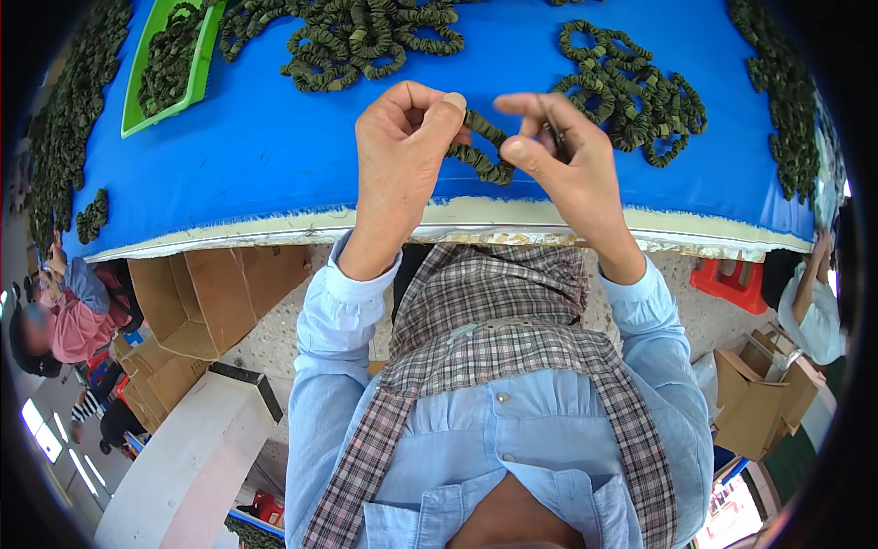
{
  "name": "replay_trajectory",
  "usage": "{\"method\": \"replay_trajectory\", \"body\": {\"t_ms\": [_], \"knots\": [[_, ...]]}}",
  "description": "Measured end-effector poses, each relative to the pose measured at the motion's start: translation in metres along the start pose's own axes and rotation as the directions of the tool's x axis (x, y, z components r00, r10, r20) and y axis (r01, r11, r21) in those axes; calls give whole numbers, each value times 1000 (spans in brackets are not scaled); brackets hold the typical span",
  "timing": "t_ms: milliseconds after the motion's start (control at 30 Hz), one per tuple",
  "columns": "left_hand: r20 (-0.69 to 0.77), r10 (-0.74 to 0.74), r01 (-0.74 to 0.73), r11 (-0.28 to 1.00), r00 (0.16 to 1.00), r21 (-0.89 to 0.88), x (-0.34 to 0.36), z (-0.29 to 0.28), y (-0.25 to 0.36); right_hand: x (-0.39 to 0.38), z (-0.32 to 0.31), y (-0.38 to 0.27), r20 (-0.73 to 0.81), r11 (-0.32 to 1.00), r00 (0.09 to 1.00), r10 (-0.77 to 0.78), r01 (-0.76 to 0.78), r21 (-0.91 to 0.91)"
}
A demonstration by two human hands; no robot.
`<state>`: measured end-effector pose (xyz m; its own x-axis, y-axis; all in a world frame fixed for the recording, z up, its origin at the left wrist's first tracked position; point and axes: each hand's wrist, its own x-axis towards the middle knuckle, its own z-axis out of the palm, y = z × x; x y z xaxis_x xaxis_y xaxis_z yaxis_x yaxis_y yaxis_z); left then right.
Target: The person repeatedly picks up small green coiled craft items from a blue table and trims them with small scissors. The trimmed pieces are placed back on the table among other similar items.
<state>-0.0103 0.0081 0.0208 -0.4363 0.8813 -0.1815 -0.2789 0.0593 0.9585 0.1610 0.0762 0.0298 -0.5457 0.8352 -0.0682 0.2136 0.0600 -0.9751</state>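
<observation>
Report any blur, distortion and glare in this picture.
Head view: the table edge bows from fisheye distortion; the right hand looks partly motion-blurred, the left hand crisper; the bright patch at lower right is washed out.

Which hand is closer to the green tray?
Left. The left hand is to the right of the green tray; the right hand is farther right.
</observation>
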Motion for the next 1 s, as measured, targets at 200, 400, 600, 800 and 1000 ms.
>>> {"method": "replay_trajectory", "body": {"t_ms": [200, 400, 600, 800, 1000], "knots": [[105, 51, -48, 998, 993, -26, -3, -4, 1, 7, 6, 6, -67, 915, 930, -361, 339, -217], [132, 144, -140, 989, 981, -37, -9, -6, 0, 12, 11, 17, -86, 538, 601, -795, 630, -560], [39, 188, -188, 982, 981, -20, -17, 0, -4, -2, 10, 12, -93, 745, 797, -596, 507, -432], [-45, 247, -248, 969, 968, -9, -20, 9, -6, -13, 10, 6, -198, 906, 896, -397, 349, -238], [-35, 452, -442, 883, 891, 156, -15, 13, -17, -11, 7, 12, -196, 806, 814, -546, 447, -389]]}}
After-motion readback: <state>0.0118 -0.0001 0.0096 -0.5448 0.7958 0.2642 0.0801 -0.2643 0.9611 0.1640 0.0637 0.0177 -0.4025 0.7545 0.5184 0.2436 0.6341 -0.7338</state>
